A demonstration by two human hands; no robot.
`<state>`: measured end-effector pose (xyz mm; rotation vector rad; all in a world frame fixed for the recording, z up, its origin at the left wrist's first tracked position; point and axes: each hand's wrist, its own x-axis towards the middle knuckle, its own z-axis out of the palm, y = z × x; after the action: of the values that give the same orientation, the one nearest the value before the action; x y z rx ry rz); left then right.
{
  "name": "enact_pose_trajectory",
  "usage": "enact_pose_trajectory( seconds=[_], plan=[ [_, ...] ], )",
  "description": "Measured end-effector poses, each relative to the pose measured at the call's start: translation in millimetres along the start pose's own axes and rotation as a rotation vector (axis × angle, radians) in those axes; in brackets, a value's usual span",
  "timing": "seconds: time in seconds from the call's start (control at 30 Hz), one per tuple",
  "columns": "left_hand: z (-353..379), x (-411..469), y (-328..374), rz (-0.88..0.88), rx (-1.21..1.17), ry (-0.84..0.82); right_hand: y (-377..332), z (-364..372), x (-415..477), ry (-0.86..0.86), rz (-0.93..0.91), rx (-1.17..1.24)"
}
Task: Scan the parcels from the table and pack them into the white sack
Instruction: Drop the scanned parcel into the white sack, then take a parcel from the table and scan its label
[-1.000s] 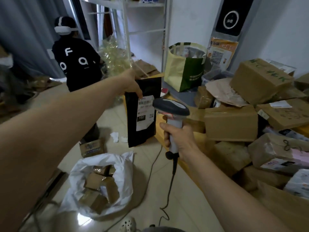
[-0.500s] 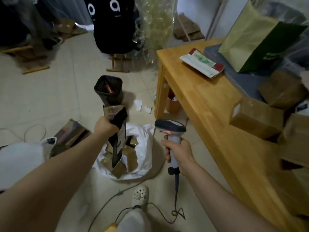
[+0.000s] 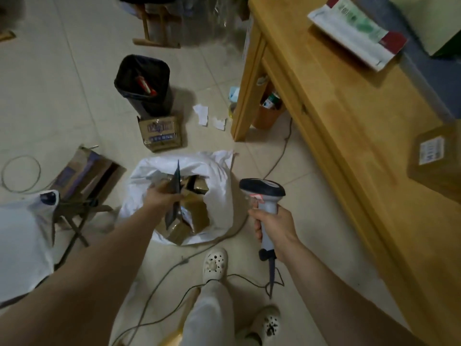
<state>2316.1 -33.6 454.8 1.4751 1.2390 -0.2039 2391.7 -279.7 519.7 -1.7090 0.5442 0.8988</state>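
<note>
- Floor tiles (image 3: 74, 96) pale; wooden table (image 3: 336, 121) at right, brown parcel (image 3: 436, 156) on its tabletop.
- Left hand (image 3: 161, 198) grips black parcel (image 3: 172, 213) above white sack (image 3: 219, 196), its mouth open.
- Right hand (image 3: 274, 228) wraps scanner (image 3: 262, 189) handle.

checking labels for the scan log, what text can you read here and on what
None legible.
White label on the brown cardboard box on the wooden table: blurred.
Barcode on the white, green and red mailer: blurred.
Blue print on the small brown floor carton: blurred.
Label on the flat black parcel: hidden, edge-on.
</note>
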Motion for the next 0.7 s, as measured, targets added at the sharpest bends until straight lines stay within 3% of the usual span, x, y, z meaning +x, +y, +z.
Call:
enact_pose_trajectory(
  seconds=[0.13,0.23,0.5,0.7],
  plan=[
    [40.3,-21.8,24.0,0.165,0.194,-0.219,-8.0,-15.5,-8.6,0.056,-0.011,0.044],
    [74.4,-50.4,47.9,0.311,0.36,-0.289,-15.1,-34.7,-21.6,0.101,-0.052,0.091],
    [166.7,-160.9,118.0,0.874,0.67,-0.342,-27.9,-126.2,-85.0,0.259,-0.196,0.275],
    [253.2,-252.7,159.6,1.185,0.787,-0.415,-26.3,-212.5,-140.7,0.447,-0.34,0.416]
  ],
)
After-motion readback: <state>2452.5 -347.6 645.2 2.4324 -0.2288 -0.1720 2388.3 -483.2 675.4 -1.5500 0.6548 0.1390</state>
